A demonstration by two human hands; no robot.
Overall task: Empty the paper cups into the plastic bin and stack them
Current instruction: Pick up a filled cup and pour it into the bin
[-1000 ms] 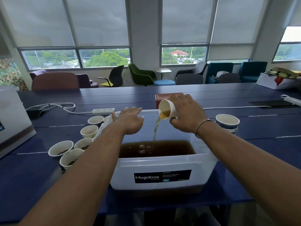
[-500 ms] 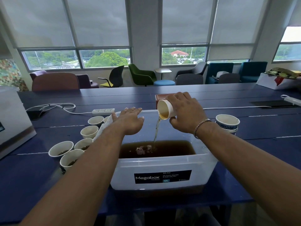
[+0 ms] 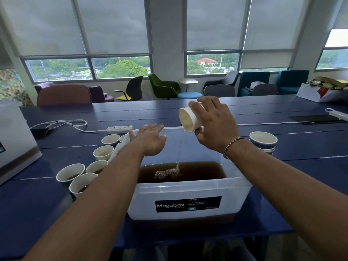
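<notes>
bearing a plastic bin (image 3: 235, 192), navy table (image 3: 310, 146), lounge chairs (image 3: 163, 87), blinds (image 3: 113, 25)

This is an office lounge or break area on an upper floor. At twelve o'clock, wide windows (image 3: 120, 67) under grey roller blinds (image 3: 113, 25) look out over treetops and roofs. Below them stand mixed lounge chairs: a green armchair (image 3: 163, 87) at twelve, teal armchairs (image 3: 254, 80) at one, a maroon chair (image 3: 64, 95) at ten. A long dark-blue shared table (image 3: 282, 147) carries a power strip (image 3: 119, 129) at eleven.
</notes>
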